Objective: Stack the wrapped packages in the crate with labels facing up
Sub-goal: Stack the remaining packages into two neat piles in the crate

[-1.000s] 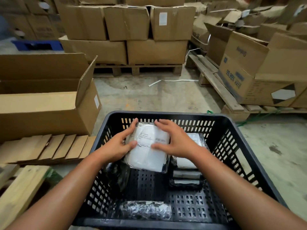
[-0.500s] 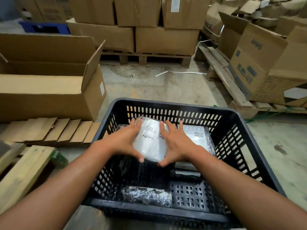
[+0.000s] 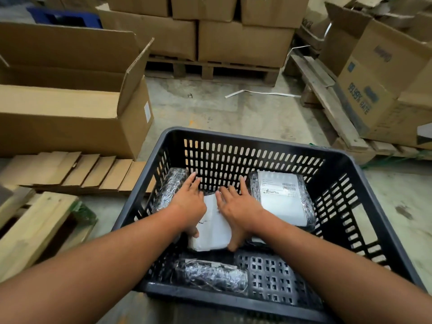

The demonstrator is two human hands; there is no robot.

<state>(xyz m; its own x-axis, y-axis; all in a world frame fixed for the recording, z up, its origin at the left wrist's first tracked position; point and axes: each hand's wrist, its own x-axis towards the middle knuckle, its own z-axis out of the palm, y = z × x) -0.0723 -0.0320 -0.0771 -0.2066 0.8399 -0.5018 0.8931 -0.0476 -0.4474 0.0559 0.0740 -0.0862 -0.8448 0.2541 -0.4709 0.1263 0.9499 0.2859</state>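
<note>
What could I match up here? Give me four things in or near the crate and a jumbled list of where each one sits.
Things:
1. package under both hands
2. labelled package
3. dark wrapped roll
4. open cardboard box

Places:
A. on the floor, left of the crate
B. far right part of the crate, label up
C. middle of the crate, pressed down by left hand and right hand
D. against the crate's near wall

Pairs: 1-C, 2-B, 3-D, 4-A

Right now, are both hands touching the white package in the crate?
Touching. The head view shows the left hand and right hand pressed flat on the white package.
</note>
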